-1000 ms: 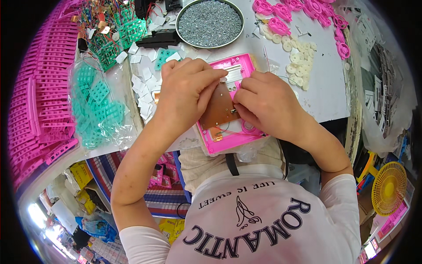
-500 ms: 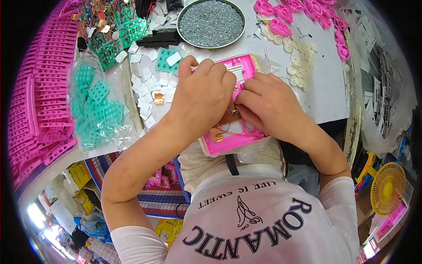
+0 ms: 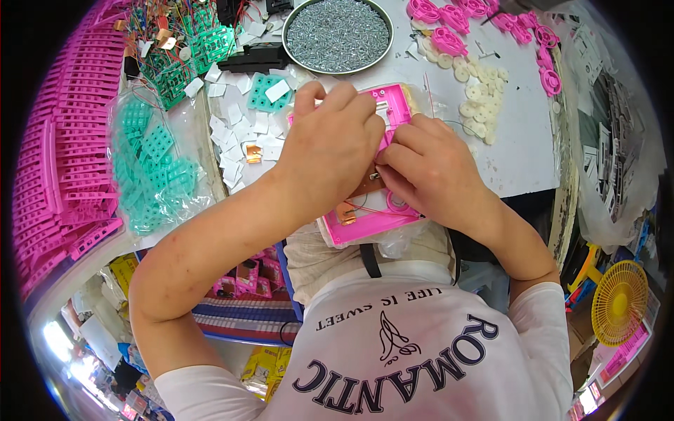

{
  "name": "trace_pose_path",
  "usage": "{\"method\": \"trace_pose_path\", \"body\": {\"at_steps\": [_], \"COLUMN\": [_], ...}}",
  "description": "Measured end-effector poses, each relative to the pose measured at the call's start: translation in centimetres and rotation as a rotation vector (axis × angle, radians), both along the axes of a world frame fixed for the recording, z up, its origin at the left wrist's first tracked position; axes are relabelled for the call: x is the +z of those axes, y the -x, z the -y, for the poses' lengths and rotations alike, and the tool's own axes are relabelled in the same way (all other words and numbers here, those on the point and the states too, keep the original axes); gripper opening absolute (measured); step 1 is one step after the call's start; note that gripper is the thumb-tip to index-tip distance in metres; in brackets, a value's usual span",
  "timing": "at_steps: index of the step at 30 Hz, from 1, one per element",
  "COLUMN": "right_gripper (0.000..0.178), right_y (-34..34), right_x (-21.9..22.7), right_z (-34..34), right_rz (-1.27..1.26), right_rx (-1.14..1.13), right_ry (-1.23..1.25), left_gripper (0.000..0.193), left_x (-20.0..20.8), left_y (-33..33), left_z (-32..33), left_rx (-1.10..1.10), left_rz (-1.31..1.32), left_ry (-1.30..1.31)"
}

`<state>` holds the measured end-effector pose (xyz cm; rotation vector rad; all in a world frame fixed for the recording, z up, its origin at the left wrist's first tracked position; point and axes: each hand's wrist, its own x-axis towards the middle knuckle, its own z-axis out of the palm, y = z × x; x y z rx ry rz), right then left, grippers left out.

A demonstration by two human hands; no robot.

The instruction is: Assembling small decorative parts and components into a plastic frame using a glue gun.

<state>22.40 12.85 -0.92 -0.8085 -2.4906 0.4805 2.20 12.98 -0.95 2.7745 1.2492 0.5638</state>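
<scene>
A pink plastic casing lies at the table's near edge in front of my body, on clear plastic wrap. Inside it sit a brown circuit board, thin red wires and a copper-coloured foil piece. My left hand is closed over the casing's left and middle part, its fingers curled down; whatever they grip is hidden behind the hand. At the casing's right side, my right hand has its thumb and fingers pinched together over the board; what they pinch is too small to tell.
Beyond the casing stands a round tray of screws. Small white pieces and a bag of green rubber keypads lie leftward, beside stacked pink parts. White discs and pink ring-shaped parts lie to the right.
My left hand has shifted slightly right over the casing, and its elbow has swung outward to the left. My right hand stays nearly in place. A dark object now shows at the top right edge.
</scene>
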Motion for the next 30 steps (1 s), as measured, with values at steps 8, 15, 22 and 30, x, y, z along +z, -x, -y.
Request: {"method": "trace_pose_path", "body": {"at_steps": [8, 15, 22, 30], "right_gripper": [0.016, 0.020, 0.011, 0.024], "right_y": [-0.1, 0.0, 0.6, -0.6], "right_x": [2.0, 0.3, -1.8, 0.8], "right_z": [-0.3, -1.6, -2.6, -0.9], "right_rz": [0.220, 0.077, -0.121, 0.232], "right_rx": [-0.025, -0.023, -0.096, 0.099], "right_ry": [0.025, 0.003, 0.041, -0.249], "left_gripper": [0.011, 0.008, 0.009, 0.008], "left_x": [1.1, 0.9, 0.5, -0.5], "left_y": [0.1, 0.9, 1.6, 2.1], "left_z": [-1.5, -1.9, -1.9, -1.5], "left_rx": [0.150, 0.136, 0.108, 0.049], "left_rz": [0.051, 0.092, 0.056, 0.104], "left_ry": [0.242, 0.423, 0.398, 0.282]}}
